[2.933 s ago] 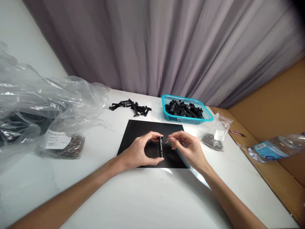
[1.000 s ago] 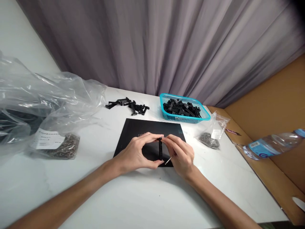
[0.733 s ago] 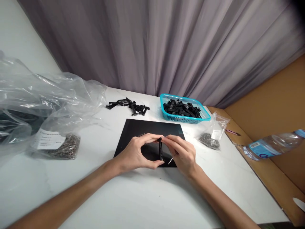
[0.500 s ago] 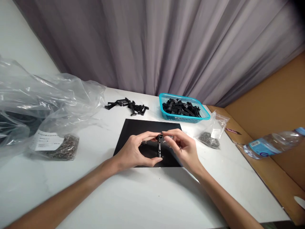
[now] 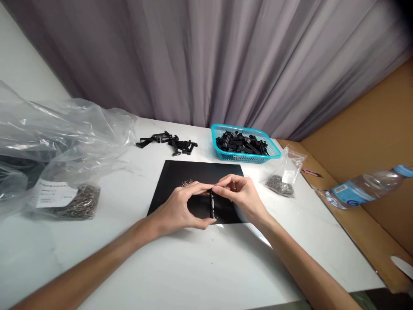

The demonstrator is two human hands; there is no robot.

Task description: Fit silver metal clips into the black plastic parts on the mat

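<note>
My left hand (image 5: pixel 182 209) pinches a slim black plastic part (image 5: pixel 211 204) upright between forefinger and thumb, over a black mat (image 5: pixel 190 176). My right hand (image 5: pixel 242 199) is closed in a pinch at the top end of that part, fingertips pressed on something too small to make out. A little heap of small metal pieces (image 5: pixel 186 183) lies on the mat just behind my left fingers.
A turquoise basket (image 5: pixel 270 153) of black parts stands behind the mat. Loose black parts (image 5: pixel 167 141) lie at the back left. A small bag of metal pieces (image 5: pixel 280 185) sits right, a bigger one (image 5: pixel 77 206) left under crumpled clear plastic (image 5: pixel 58 133). A water bottle (image 5: pixel 361 187) lies on cardboard at right.
My right hand drew back from the part's top, then returned to it in a pinch. The thin pin seen sticking out below it earlier no longer shows. The view drifted slightly.
</note>
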